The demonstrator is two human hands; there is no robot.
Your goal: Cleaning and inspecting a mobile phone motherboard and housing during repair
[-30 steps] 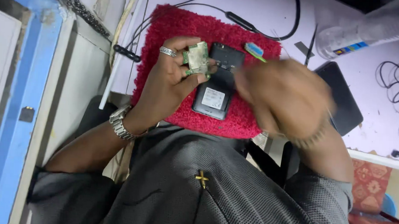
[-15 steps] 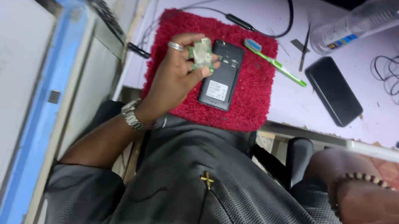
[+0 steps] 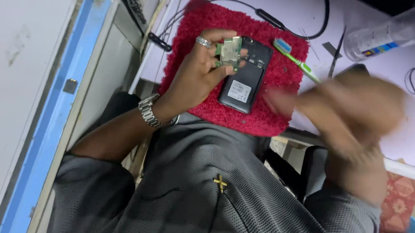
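My left hand [image 3: 197, 77], with a ring and a metal wristwatch [image 3: 149, 111], pinches a small green circuit board [image 3: 229, 53] in its fingertips. It holds the board just above the top end of an opened black phone [image 3: 243, 83]. The phone lies back-up on a red fuzzy mat [image 3: 272, 118]. My right hand [image 3: 350, 112] is a blur to the right of the mat, over the table's near edge. Nothing shows in it, and its fingers are too smeared to read.
A green toothbrush [image 3: 297, 60] lies at the mat's right edge, with a thin metal tool [image 3: 336, 52] beyond it. A clear plastic bottle [image 3: 390, 31] lies at the far right and a black cable [image 3: 270, 17] runs behind the mat. A blue-edged panel [image 3: 46, 124] stands on the left.
My right hand dropped away to the lower right, then swung back up beside the mat. My left hand kept holding the circuit board over the phone.
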